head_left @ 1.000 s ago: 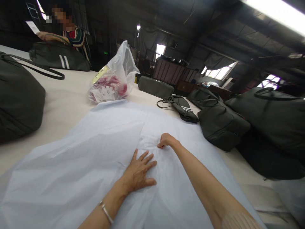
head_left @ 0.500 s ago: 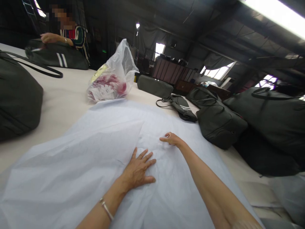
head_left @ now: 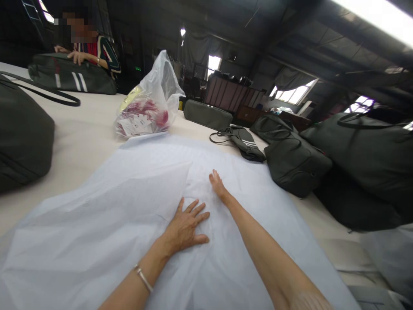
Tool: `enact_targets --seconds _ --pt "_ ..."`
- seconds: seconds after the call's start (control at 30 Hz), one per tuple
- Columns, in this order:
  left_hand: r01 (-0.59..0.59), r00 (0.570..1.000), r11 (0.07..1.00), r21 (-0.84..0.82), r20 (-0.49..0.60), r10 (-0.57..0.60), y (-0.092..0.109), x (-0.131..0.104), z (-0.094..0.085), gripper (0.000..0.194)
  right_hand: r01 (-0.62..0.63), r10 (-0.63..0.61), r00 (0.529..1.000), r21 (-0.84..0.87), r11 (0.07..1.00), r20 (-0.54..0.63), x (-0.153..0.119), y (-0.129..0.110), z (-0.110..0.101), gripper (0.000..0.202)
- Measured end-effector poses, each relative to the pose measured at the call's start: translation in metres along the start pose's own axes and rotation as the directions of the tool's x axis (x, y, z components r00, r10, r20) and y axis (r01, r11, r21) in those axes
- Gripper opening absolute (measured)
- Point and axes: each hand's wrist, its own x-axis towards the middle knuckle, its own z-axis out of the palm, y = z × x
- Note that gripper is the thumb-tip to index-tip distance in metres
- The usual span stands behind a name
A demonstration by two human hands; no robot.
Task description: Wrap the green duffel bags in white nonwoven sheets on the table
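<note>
A large sheet of thin white material (head_left: 106, 224) lies wrinkled over the table in front of me, with a folded edge running up near its middle. My left hand (head_left: 187, 226) rests flat on it, fingers spread, a bracelet on the wrist. Farther forward and to the right, my right hand (head_left: 218, 184) is at the sheet with its fingers extended, holding nothing visible. Whether its edge presses on the sheet or hovers just above is hard to tell.
A clear plastic bag (head_left: 143, 114) with red items stands beyond the sheet. Dark bags lie left (head_left: 24, 133) and right (head_left: 297, 163); a small striped bag (head_left: 247, 144) lies beyond. Back left, a person (head_left: 108, 54) has both hands on a dark striped bag (head_left: 97, 82).
My right hand has moved slightly left and forward, its fingers straightening from a curled pose. My left hand stays flat. The other person's second hand now shows on the bag.
</note>
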Motion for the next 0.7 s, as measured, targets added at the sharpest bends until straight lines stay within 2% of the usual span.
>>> enact_targets --seconds 0.07,0.13,0.2,0.27,0.33,0.4,0.47,0.57,0.63,0.7 --pt "0.003 1.000 1.000 -0.003 0.000 -0.003 0.001 0.000 -0.002 0.079 -0.007 0.008 1.000 0.061 0.998 -0.011 -0.016 -0.003 -0.027 0.073" --pt "0.021 1.000 1.000 -0.006 0.005 -0.021 0.003 0.001 -0.004 0.081 0.059 -0.059 0.998 0.049 0.997 0.007 -0.047 -0.003 -0.050 0.074" --pt "0.044 0.999 0.999 0.005 0.012 -0.044 0.004 0.005 -0.005 0.080 0.189 -0.187 0.978 -0.011 0.982 0.089 -0.090 0.001 -0.065 0.069" --pt "0.061 0.998 0.997 0.047 0.008 -0.061 0.003 0.013 -0.006 0.076 0.339 -0.313 0.926 -0.100 0.935 0.211 -0.137 0.005 -0.075 0.063" --pt "0.080 0.997 0.992 0.100 -0.008 -0.079 0.001 0.027 -0.009 0.071 0.421 -0.362 0.886 -0.178 0.889 0.289 -0.181 0.007 -0.086 0.059" --pt "0.090 0.996 0.986 0.141 -0.026 -0.088 -0.001 0.046 -0.017 0.063 0.426 -0.357 0.890 -0.240 0.872 0.284 -0.219 0.005 -0.100 0.058" --pt "0.077 0.996 0.984 0.161 -0.050 -0.070 0.001 0.066 -0.033 0.057 0.401 -0.350 0.913 -0.297 0.867 0.211 -0.256 0.001 -0.115 0.059" --pt "0.024 0.995 0.983 0.184 -0.103 -0.005 0.014 0.086 -0.070 0.052 0.372 -0.374 0.925 -0.346 0.861 0.064 -0.324 0.004 -0.127 0.062" --pt "-0.001 0.988 0.983 0.186 -0.151 0.030 0.030 0.085 -0.099 0.047 0.389 -0.402 0.915 -0.309 0.868 0.022 -0.377 0.016 -0.117 0.061" --pt "0.007 0.977 0.985 0.173 -0.212 0.030 0.050 0.068 -0.126 0.039 0.406 -0.411 0.911 -0.210 0.890 0.019 -0.426 0.032 -0.093 0.056"
